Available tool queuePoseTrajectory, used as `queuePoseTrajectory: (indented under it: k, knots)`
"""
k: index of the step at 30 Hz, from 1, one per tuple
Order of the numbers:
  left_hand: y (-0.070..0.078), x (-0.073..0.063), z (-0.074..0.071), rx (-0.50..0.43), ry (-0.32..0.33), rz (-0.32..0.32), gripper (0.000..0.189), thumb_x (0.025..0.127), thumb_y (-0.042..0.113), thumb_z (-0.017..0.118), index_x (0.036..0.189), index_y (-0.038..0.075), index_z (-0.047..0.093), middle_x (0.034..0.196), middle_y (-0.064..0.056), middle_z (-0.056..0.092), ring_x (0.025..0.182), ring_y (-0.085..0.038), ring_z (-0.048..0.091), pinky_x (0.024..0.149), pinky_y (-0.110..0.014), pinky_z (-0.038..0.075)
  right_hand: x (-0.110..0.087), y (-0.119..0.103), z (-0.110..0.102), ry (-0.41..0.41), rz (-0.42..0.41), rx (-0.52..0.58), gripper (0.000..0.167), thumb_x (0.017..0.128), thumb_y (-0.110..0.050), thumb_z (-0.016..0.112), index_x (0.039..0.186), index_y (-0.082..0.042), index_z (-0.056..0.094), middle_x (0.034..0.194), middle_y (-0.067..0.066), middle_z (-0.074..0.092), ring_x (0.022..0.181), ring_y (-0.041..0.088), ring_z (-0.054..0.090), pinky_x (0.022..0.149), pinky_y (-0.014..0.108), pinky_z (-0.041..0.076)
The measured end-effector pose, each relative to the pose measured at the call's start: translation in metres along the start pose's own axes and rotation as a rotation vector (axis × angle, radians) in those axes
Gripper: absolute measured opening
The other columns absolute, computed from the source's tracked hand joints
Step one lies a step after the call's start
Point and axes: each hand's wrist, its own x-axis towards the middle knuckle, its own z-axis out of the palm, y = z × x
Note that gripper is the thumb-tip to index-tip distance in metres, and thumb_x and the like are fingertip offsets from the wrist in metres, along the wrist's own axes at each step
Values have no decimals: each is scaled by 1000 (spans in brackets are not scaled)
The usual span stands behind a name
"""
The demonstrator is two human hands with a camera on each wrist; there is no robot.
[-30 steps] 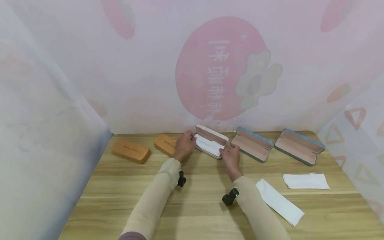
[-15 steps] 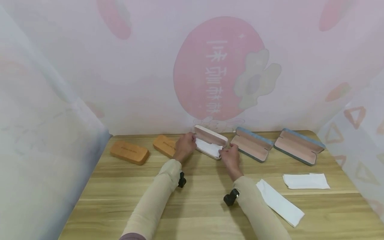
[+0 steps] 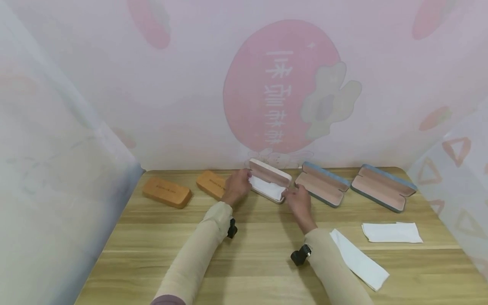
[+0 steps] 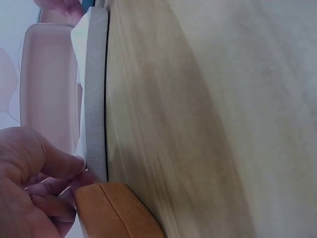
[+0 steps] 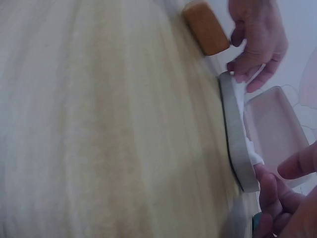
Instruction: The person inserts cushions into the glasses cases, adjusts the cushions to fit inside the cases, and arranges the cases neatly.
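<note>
White hinged case (image 3: 269, 173) wide open, white cloth (image 3: 267, 187) tucked inside.
The left end is touched by the left hand (image 3: 238, 185), thumb on the cloth's edge, fingers bent; whether case wall or just cloth is pinched there can't really be told. At the other end, the cloth is met by the right hand (image 3: 300, 202), its thumb held well apart from the fingers, so nothing's clamped. The case is set near the back of the wood-look table (image 3: 259, 258), flanked by two orange cases (image 3: 167, 192) on the left and two open blue-lidded cases (image 3: 324, 184) on the right; two folded loose cloths (image 3: 360, 260) can be spotted front right.
</note>
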Motion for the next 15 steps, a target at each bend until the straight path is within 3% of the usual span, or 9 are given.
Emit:
queuePoseTrajectory:
  k: [5, 9, 12, 15]
  knots:
    - [1, 1, 0, 3, 1, -3, 34, 85, -1, 68, 118, 4, 68, 113, -11, 73, 103, -28, 70, 85, -44, 56, -2, 2, 3, -14, -92, -31, 61, 93, -18, 66, 143, 10, 46, 142, 30, 55, 137, 46, 47, 113, 56, 39]
    - [-1, 0, 0, 39, -12, -3, 32, 85, 0, 69, 118, 4, 68, 113, -11, 74, 100, -28, 70, 82, -42, 57, -3, 4, 3, -27, -146, -75, 57, 93, -18, 64, 141, 10, 50, 128, 27, 66, 108, 41, 66, 86, 48, 55]
    - [-4, -1, -3, 28, 9, -5, 29, 87, 1, 68, 116, 2, 70, 110, -11, 74, 96, -26, 69, 76, -40, 57, -2, 7, 2, 2, -118, -15, 59, 93, -17, 62, 145, 7, 46, 104, 23, 74, 76, 28, 66, 60, 32, 51]
    - [-7, 0, -8, -69, 67, -23, 27, 92, 4, 66, 118, -1, 67, 107, -13, 73, 89, -25, 68, 70, -36, 57, -1, 9, -2, 36, -89, 86, 46, 99, -19, 53, 138, 5, 52, 100, 20, 74, 70, 23, 67, 56, 25, 51]
